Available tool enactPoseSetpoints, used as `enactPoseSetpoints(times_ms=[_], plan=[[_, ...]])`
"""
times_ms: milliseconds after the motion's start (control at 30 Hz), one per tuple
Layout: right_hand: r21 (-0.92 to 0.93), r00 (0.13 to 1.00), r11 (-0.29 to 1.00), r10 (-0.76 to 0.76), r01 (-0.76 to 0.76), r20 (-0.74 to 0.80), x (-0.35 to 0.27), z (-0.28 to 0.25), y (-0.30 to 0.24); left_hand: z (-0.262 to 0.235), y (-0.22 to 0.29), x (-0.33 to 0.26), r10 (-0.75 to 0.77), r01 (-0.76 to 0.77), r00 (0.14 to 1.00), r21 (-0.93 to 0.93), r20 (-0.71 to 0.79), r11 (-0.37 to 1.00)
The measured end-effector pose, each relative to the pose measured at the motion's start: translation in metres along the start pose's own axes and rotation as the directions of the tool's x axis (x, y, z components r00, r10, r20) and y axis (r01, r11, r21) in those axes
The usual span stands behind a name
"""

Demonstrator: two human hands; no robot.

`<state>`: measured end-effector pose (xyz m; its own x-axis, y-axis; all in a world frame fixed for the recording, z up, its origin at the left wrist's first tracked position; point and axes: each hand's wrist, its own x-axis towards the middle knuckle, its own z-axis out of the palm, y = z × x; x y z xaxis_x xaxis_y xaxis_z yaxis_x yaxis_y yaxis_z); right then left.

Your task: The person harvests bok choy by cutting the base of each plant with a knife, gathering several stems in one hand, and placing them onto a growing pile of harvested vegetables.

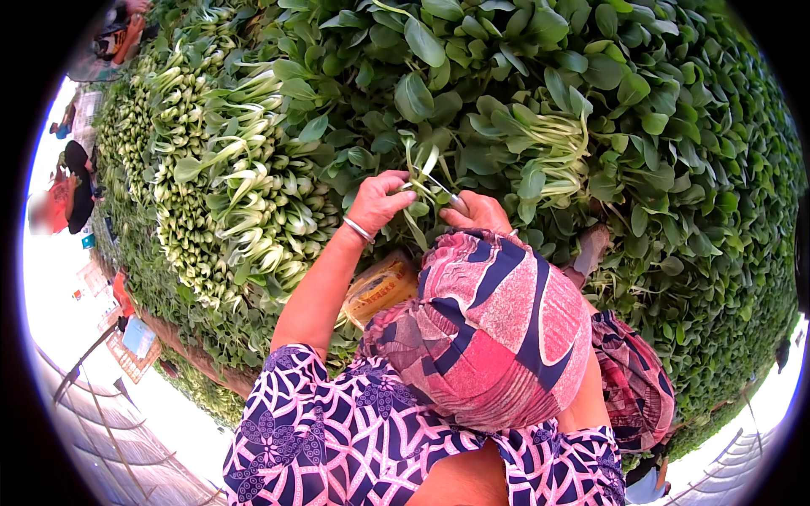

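Observation:
My left hand point(380, 202), with a bangle at its wrist, grips a small bok choy plant point(429, 162) by its lower stems, leaves pointing up and away. In my right hand point(481, 212) is a small knife point(442, 187), its thin blade touching or very close to the stems. Both hands are close together in front of my knee, which is covered by patterned cloth point(506, 329). A loose bunch of cut bok choy point(553, 152) lies on the leaves to the right of my hands.
Cut bok choy point(261, 190) lies in thick rows on the left. Leafy growing plants point(700, 169) fill the far side and right. A yellow package point(381, 288) sits beside my knee. Other people point(78, 185) are at the far left, near a basket point(133, 346).

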<state>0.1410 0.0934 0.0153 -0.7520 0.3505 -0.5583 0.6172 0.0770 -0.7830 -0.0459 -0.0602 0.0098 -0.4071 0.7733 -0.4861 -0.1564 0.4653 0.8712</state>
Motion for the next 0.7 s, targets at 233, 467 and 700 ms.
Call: enactPoseSetpoints(times_ms=[233, 467, 700], plan=[[0.407, 0.973, 0.906, -0.020, 0.115, -0.231, 0.004, -0.007, -0.012, -0.014, 0.043, -0.017, 0.014, 0.023, 0.999, -0.699, 0.047, 0.715], [0.705, 0.997, 0.707, 0.003, 0.052, -0.076, -0.011, -0.033, -0.074, 0.014, 0.071, -0.012, 0.085, 0.019, 0.989, -0.673, 0.122, 0.740], [0.698, 0.997, 0.716, 0.029, 0.032, -0.076, -0.009, -0.031, -0.064, 0.022, 0.065, -0.008, 0.062, -0.035, 0.996, -0.336, 0.070, 0.941]])
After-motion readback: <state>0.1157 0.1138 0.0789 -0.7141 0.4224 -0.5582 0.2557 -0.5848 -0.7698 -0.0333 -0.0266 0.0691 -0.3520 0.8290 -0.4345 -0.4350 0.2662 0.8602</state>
